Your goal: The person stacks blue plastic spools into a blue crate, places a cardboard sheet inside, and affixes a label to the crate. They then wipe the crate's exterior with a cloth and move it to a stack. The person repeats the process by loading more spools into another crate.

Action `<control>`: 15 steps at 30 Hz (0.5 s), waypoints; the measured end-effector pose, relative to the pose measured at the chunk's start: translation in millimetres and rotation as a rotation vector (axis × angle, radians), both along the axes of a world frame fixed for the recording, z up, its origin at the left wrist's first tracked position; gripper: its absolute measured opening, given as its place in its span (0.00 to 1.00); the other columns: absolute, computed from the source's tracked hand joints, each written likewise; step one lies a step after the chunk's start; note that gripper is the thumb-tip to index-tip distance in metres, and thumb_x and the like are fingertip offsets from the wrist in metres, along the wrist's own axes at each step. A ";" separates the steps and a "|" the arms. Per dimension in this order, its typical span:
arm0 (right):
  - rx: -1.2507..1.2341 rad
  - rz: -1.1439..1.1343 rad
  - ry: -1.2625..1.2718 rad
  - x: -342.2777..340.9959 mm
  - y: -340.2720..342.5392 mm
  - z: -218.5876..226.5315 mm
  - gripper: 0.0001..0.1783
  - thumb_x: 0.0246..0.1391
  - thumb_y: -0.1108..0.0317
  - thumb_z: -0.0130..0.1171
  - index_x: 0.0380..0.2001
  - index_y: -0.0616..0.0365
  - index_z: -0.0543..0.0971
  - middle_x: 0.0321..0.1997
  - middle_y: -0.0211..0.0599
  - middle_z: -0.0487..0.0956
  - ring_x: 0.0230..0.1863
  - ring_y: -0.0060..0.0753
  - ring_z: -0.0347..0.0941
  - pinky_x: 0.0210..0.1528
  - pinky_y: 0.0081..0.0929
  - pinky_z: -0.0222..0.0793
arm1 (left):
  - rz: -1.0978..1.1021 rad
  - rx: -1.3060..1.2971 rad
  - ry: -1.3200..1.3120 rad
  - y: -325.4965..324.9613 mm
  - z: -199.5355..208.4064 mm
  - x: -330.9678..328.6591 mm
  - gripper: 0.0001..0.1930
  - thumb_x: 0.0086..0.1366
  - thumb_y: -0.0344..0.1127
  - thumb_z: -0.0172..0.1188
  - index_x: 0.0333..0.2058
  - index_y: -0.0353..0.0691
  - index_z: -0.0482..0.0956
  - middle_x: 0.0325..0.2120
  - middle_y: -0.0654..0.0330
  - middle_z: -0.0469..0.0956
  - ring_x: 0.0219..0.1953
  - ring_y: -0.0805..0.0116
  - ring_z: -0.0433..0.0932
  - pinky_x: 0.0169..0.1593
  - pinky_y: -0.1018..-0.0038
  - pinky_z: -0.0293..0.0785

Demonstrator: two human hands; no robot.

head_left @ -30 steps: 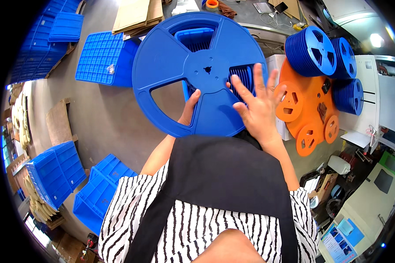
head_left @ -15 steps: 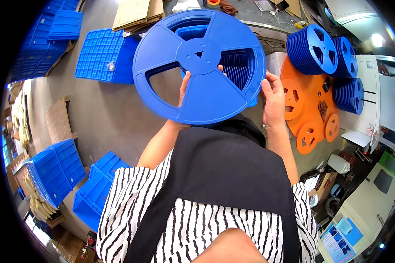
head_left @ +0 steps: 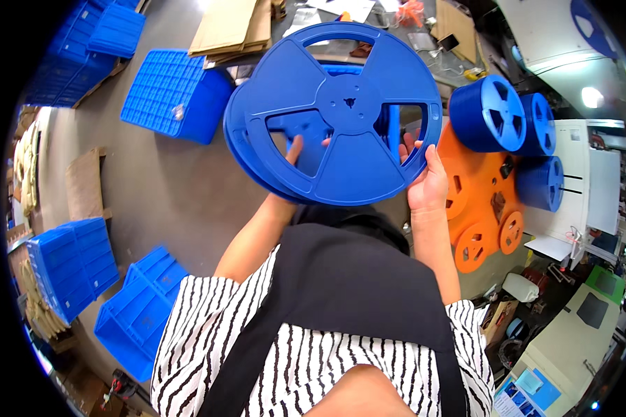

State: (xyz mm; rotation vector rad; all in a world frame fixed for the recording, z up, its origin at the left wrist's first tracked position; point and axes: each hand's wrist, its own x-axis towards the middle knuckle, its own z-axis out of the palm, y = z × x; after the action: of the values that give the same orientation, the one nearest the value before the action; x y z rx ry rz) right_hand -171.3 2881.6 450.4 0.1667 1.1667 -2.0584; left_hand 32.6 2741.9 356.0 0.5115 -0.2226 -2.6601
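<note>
A large blue plastic reel (head_left: pixel 364 170), a flat round disc with wide cutouts and a small centre hole, is held up in front of my chest. My right hand (head_left: pixel 428 184) grips its right rim, fingers behind and thumb at the edge. Just behind it and offset to the left is another blue reel (head_left: pixel 236 135), its rim showing as a crescent. My left hand (head_left: pixel 294 151) holds that rear reel; its thumb shows through the front reel's cutout, and the other fingers are mostly hidden.
Stacked blue reels (head_left: pixel 471 115) and orange reels (head_left: pixel 471 247) rest on an orange table (head_left: pixel 476 167) to the right. A blue crate (head_left: pixel 163 90) stands left; more crates (head_left: pixel 146 306) lie lower left. Cardboard sheets (head_left: pixel 222 28) lie on the bench ahead.
The front reel has shifted right and turned, parting from the reel behind, whose left rim now shows. My right hand has moved slightly lower, its fingers now visible through a cutout. The view has shifted slightly.
</note>
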 end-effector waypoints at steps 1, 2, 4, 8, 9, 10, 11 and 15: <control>-0.043 -0.004 0.035 0.4 -6.3 8.3 0.13 0.63 0.66 0.49 0.40 0.67 0.76 0.49 0.41 0.75 0.49 0.39 0.74 0.50 0.33 0.74 | 0.014 0.046 0.111 -8.9 -46.9 14.9 0.31 0.67 0.58 0.48 0.58 0.40 0.66 0.50 0.54 0.74 0.52 0.58 0.74 0.57 0.64 0.70; -0.087 -0.010 0.073 -0.1 -11.6 18.5 0.13 0.63 0.66 0.49 0.40 0.68 0.76 0.48 0.41 0.76 0.50 0.41 0.74 0.51 0.34 0.74 | 0.017 0.092 0.224 -18.0 -91.5 28.5 0.29 0.67 0.57 0.48 0.56 0.40 0.67 0.48 0.54 0.74 0.51 0.58 0.75 0.56 0.64 0.71; -0.057 -0.076 0.261 -8.3 -3.2 34.7 0.13 0.64 0.68 0.48 0.41 0.68 0.75 0.50 0.42 0.74 0.52 0.41 0.73 0.53 0.35 0.73 | 0.207 -0.014 -0.300 -4.2 -51.0 19.4 0.25 0.67 0.53 0.50 0.55 0.43 0.64 0.43 0.55 0.75 0.46 0.61 0.76 0.51 0.63 0.74; 0.100 -0.020 0.833 24.7 -23.8 74.9 0.13 0.60 0.68 0.55 0.44 0.66 0.76 0.52 0.45 0.73 0.51 0.40 0.74 0.53 0.32 0.71 | 0.311 -0.186 -0.563 0.0 -35.5 16.8 0.27 0.65 0.48 0.56 0.57 0.50 0.55 0.46 0.55 0.75 0.42 0.63 0.76 0.49 0.63 0.76; 0.209 0.071 1.100 32.1 -25.3 76.8 0.14 0.58 0.68 0.57 0.45 0.65 0.77 0.53 0.46 0.73 0.51 0.40 0.74 0.53 0.31 0.71 | 0.312 -0.200 -0.498 1.8 -22.8 3.7 0.26 0.66 0.48 0.55 0.57 0.49 0.57 0.47 0.54 0.75 0.44 0.63 0.76 0.50 0.63 0.76; 0.300 0.173 1.340 45.6 -30.1 72.4 0.16 0.56 0.69 0.59 0.46 0.64 0.77 0.54 0.47 0.73 0.51 0.40 0.74 0.53 0.31 0.70 | 0.325 -0.226 -0.461 0.8 -1.7 -0.8 0.25 0.67 0.47 0.54 0.58 0.49 0.58 0.49 0.54 0.74 0.46 0.63 0.76 0.51 0.63 0.76; 0.231 0.287 1.374 65.0 -39.7 88.0 0.18 0.53 0.70 0.62 0.47 0.64 0.77 0.55 0.48 0.72 0.50 0.42 0.73 0.54 0.33 0.69 | 0.238 -0.263 -0.314 -1.1 14.6 -8.5 0.25 0.68 0.47 0.53 0.59 0.47 0.58 0.52 0.54 0.72 0.51 0.63 0.73 0.54 0.64 0.73; 0.035 0.613 1.623 118.9 -58.9 89.4 0.25 0.46 0.76 0.63 0.52 0.60 0.75 0.62 0.49 0.66 0.53 0.48 0.68 0.57 0.38 0.64 | -0.010 -0.091 0.237 -1.2 52.9 -27.2 0.30 0.69 0.50 0.48 0.63 0.41 0.57 0.60 0.57 0.63 0.62 0.64 0.61 0.63 0.68 0.58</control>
State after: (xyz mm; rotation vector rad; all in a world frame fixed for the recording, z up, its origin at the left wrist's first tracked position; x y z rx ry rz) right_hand -52.5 2822.7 539.8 -1.8820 1.7189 -1.3297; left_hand 5.4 2740.7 408.9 0.1640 -0.2728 -2.6754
